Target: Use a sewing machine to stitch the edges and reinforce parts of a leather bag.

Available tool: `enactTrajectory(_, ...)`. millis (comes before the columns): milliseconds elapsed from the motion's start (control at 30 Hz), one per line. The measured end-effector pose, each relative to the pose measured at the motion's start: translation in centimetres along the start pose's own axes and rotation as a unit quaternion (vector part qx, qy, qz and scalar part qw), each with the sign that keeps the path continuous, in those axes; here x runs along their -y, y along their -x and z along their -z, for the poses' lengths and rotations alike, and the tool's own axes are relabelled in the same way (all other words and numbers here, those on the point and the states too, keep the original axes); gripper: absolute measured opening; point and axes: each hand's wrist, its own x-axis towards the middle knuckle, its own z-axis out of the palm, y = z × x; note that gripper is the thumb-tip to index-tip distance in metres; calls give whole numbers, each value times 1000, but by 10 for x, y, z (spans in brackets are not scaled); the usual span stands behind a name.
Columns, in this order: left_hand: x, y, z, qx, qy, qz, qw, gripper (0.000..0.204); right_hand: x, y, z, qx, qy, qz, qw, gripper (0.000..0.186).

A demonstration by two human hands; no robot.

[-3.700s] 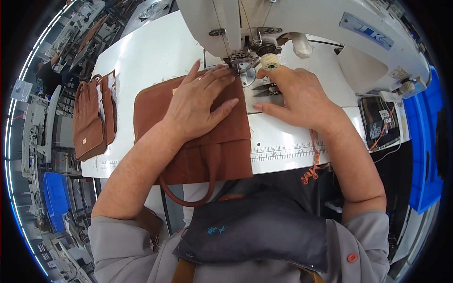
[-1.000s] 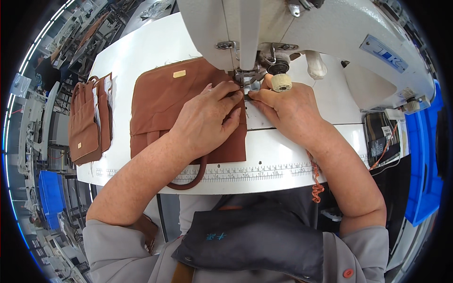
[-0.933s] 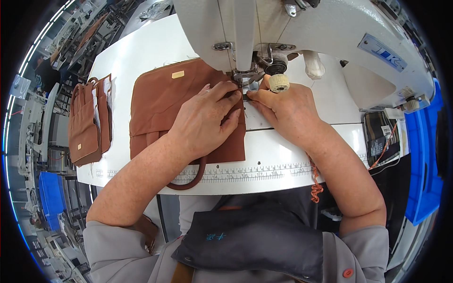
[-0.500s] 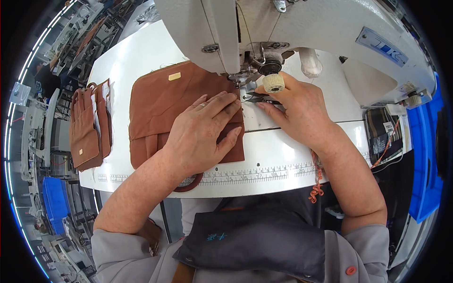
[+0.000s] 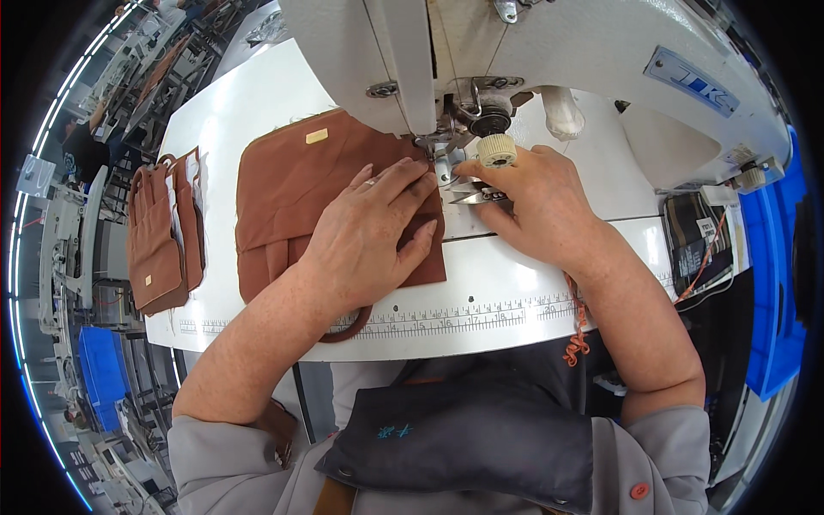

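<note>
My left hand lies flat on a brown fabric bag piece, fingers stretched toward the needle area. The piece carries a small gold-coloured plate at its far edge, and a brown handle loop sticks out at the near edge. My right hand is closed around thread snips, whose blades point left at the fabric's right edge and stand apart. The sewing machine's presser foot is beside the fabric's far right edge; the machine head partly hides the spot.
The white sewing machine arches over the far side of the white table, which has a printed ruler along its front. Another brown bag lies at the left. A curled orange cord hangs at the front edge. A blue bin stands right.
The snips' blades have spread wider and tilted. The bag piece and my left hand have shifted slightly away from me, toward the needle.
</note>
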Motion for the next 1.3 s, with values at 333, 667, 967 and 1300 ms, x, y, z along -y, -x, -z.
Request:
enactTrajectory(333, 7, -8, -1, 0, 0, 3, 1000, 44, -3, 2, 0, -19, 16, 2, 1000, 31)
enactTrajectory(667, 7, -12, 1, -67, -35, -60, 995, 18, -8, 0, 6, -55, -48, 36, 997, 23)
enactTrajectory(967, 8, -16, -2, -86, -47, -61, 993, 8, -2, 4, 0, -38, -101, 71, 992, 15)
enactTrajectory(1300, 6, -14, -1, -75, -68, -63, 993, 10, 1, 4, -4, -46, -64, 82, 994, 13)
